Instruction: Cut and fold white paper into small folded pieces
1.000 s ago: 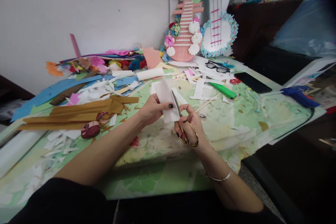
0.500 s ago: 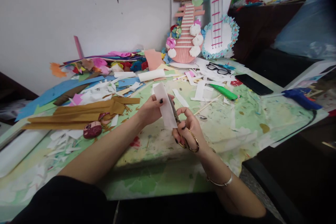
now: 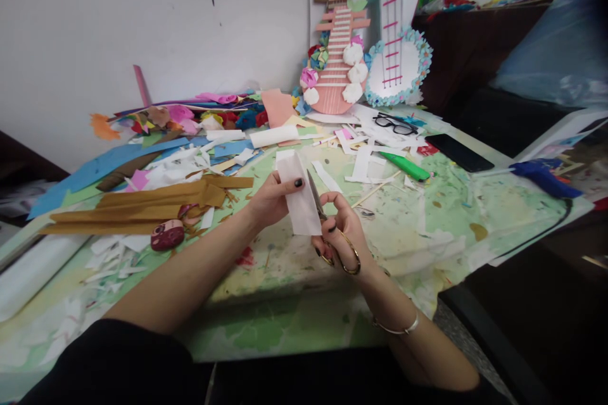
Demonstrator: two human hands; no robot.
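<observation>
A strip of white paper (image 3: 300, 212) is pinched in my left hand (image 3: 274, 200), thumb across its front and the other fingers hidden behind it. My right hand (image 3: 342, 235) grips a pair of scissors (image 3: 350, 259) by the gold-coloured handles. Their dark blades point up and away, along the right edge of the paper. Whether paper lies between the blades I cannot tell. Both hands are held above the front middle of the table.
White scraps (image 3: 363, 161), a green utility knife (image 3: 406, 166), eyeglasses (image 3: 396, 124) and a black phone (image 3: 460, 152) lie beyond my hands. Brown crepe paper (image 3: 118, 215) and a dark red owl-patterned object (image 3: 167, 235) are left. Paper-decorated instrument models (image 3: 332, 92) lean against the wall.
The white paper has turned to face me more and its top has shifted slightly left. My left thumb has slid a little right across it. The scissor blades show more clearly beside its edge.
</observation>
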